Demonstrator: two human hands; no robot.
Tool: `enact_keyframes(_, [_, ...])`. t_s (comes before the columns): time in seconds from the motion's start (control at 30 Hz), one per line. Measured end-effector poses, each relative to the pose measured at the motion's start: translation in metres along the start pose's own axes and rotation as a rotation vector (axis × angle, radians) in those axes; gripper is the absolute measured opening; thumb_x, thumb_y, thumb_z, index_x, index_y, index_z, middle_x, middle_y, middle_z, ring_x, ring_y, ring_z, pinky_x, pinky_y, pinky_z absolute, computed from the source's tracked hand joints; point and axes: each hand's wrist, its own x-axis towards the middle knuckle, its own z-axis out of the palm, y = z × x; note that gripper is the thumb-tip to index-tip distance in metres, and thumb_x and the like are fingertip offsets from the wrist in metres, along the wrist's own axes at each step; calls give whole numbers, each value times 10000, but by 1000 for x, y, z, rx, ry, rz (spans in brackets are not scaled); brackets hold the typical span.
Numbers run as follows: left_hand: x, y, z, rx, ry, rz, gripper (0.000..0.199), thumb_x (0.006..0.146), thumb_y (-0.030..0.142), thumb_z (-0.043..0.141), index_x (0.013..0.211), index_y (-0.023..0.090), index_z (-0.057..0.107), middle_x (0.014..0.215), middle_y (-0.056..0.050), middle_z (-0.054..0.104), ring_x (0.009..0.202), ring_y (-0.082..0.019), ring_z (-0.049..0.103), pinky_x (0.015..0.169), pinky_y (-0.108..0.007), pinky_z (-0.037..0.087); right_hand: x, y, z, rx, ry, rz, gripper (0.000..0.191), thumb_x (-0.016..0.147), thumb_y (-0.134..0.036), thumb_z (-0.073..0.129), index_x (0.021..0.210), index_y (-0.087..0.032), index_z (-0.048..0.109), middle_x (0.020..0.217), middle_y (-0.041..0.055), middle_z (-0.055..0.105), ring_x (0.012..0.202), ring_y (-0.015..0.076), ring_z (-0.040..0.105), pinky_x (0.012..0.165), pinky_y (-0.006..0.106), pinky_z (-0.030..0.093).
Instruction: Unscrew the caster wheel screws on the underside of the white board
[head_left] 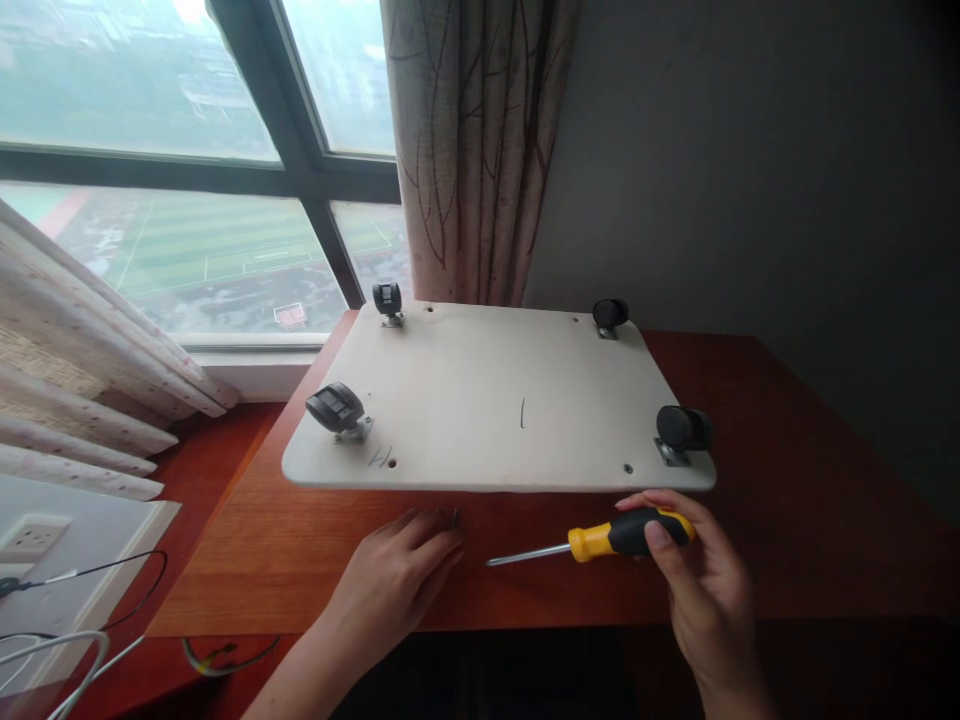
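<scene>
A screwdriver (630, 533) with a yellow and black handle lies in my right hand (705, 570), its metal shaft pointing left. Between the fingertips of my left hand (405, 565) a small dark screw (455, 517) stands up, only partly visible. Both hands are over the near strip of the wooden table, just in front of a white board (457, 400). Black casters sit on metal plates at the board's corners: near left (336, 408), near right (684, 430), far left (388, 298) and far right (610, 315). Small holes and pencil marks show on its surface.
The red-brown table (765, 480) extends to the right of the board. Behind it are a patterned curtain (472, 150), a window and a grey wall (712, 180). At the lower left are a wall socket (37, 540) and loose cables (97, 640).
</scene>
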Motion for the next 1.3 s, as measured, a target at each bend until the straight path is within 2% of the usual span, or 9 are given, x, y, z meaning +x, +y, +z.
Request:
enact_keyframes(0.17, [4, -5, -5, 54, -115, -14, 302, 951, 69, 460, 1104, 211, 679, 1029, -78, 733, 861, -227, 712, 692, -315, 565, -1, 1, -1, -11, -4, -1, 223, 925, -335, 660, 1126, -244, 694, 1054, 72, 743, 992, 201, 692, 824, 278, 565])
enact_keyframes(0.27, [7, -6, -7, 101, -223, -21, 321, 907, 27, 515, 1098, 220, 686, 1010, -70, 727, 858, -238, 705, 675, -318, 554, -1, 0, -1, -10, 1, 12, 229, 917, -344, 670, 1120, -241, 698, 1048, 77, 744, 983, 209, 694, 814, 287, 569])
enact_keyframes(0.37, [15, -1, -12, 115, -347, -4, 408, 874, -16, 551, 1167, 237, 677, 1092, -66, 717, 921, -251, 700, 705, -330, 558, 0, -1, -1, -10, 4, 16, 233, 915, -345, 673, 1120, -238, 698, 1049, 79, 742, 977, 209, 695, 819, 291, 572])
enact_keyframes(0.47, [27, 7, -16, 122, -460, 6, 373, 889, 14, 577, 1159, 244, 692, 1158, -67, 705, 955, -262, 694, 730, -343, 563, 1, -1, -1, -12, 2, 9, 229, 917, -341, 670, 1121, -239, 697, 1044, 75, 744, 971, 202, 695, 810, 279, 573])
enact_keyframes(0.57, [37, 13, -17, 140, -519, 7, 311, 916, 52, 571, 1130, 228, 712, 1149, -83, 706, 935, -265, 696, 716, -338, 561, 1, 0, -2, -12, 8, 11, 235, 909, -347, 679, 1113, -233, 702, 1041, 79, 747, 966, 212, 699, 794, 286, 578])
enact_keyframes(0.9, [50, 17, -8, 109, -484, -29, 184, 956, 145, 576, 887, 176, 743, 975, -86, 710, 734, -223, 698, 572, -278, 493, -1, 0, -3, -25, 29, 44, 256, 892, -384, 695, 1092, -223, 704, 1029, 85, 746, 967, 231, 699, 813, 319, 575])
enact_keyframes(1.07, [51, 21, -3, 119, -422, 22, 170, 944, 100, 573, 956, 171, 727, 1004, -91, 707, 817, -228, 693, 601, -267, 500, -3, 2, -6, -7, 24, 52, 252, 904, -373, 686, 1117, -239, 693, 1054, 71, 744, 992, 217, 693, 836, 301, 561])
enact_keyframes(1.2, [45, 18, 1, 129, -370, -35, 144, 950, 122, 567, 967, 177, 699, 986, -87, 722, 772, -236, 697, 604, -290, 522, -6, 4, -8, -3, 29, 87, 267, 915, -375, 674, 1146, -241, 684, 1093, 75, 736, 1036, 225, 681, 864, 314, 553])
enact_keyframes(1.3, [38, 14, 6, 52, -266, -84, 139, 967, 158, 555, 985, 188, 690, 916, -67, 735, 721, -223, 708, 598, -289, 534, -7, 4, -7, -2, 37, 91, 275, 905, -387, 684, 1131, -230, 687, 1087, 83, 737, 1020, 235, 684, 859, 330, 560])
